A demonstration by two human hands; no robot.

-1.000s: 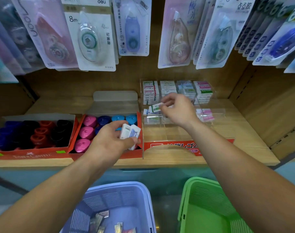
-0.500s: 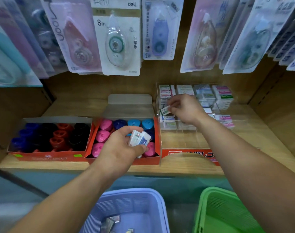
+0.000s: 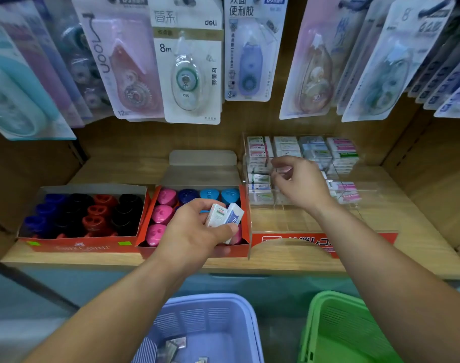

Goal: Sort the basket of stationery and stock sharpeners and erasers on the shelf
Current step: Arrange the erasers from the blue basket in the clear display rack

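Right hand [image 3: 299, 182], nearer the clear rack [image 3: 365, 191] at the back of the shelf [image 3: 118, 169], pinches what looks like an eraser [image 3: 283, 170], while left hand [image 3: 194, 231] grips spare erasers [image 3: 225, 214] just front-left.

Both bare arms are reaching forward, backs of the hands turned up. The left forearm [image 3: 124, 305] is slanting in from the lower left, and the left hand [image 3: 194, 231] is hanging lower and nearer the body than the other, its thumb and curled fingers gripping two small erasers [image 3: 225, 214] that are sticking out past the fingertips. The right forearm [image 3: 367, 258] is slanting in from the lower right, the wrist fairly straight. The right hand [image 3: 302, 183] is sitting higher and farther out, knuckles up, fingers curled, thumb and fingertips seemingly pinching a pale eraser [image 3: 284, 169]. The two hands are staying apart, not touching.
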